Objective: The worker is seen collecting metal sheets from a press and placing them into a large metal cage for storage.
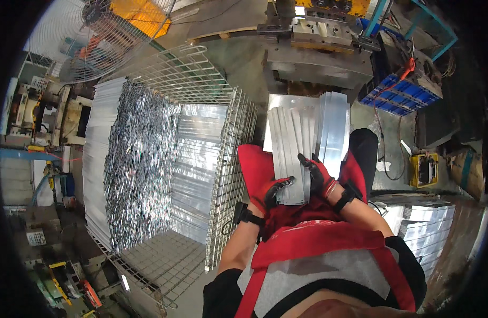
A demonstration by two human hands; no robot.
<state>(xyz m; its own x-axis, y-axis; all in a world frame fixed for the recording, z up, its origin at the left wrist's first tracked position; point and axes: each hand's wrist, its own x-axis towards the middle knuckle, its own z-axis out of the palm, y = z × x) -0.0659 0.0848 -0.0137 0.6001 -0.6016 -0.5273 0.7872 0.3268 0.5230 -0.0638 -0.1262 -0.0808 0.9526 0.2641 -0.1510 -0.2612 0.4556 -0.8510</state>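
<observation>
Before my lap is a bundle of long, flat metal strips [287, 143], fanned slightly apart at the far end. My left hand [276, 192], in a red and black glove, is closed around the bundle's near left edge. On the near right edge my right hand [319, 176], gloved alike, grips the same bundle. More shiny metal strips [333, 124] stand close beside it on the right, just beyond my right hand. Both hands' fingertips are partly hidden against the metal. A red apron [313, 245] covers my front.
At my left stands a wire mesh cage [220, 201] with densely stacked metal strips [140, 159] inside. A large fan [95, 37] is at the far left. Ahead is a heavy machine [321, 61]; right of it, a blue crate [397, 93]. More stacked strips [427, 228] lie at the lower right.
</observation>
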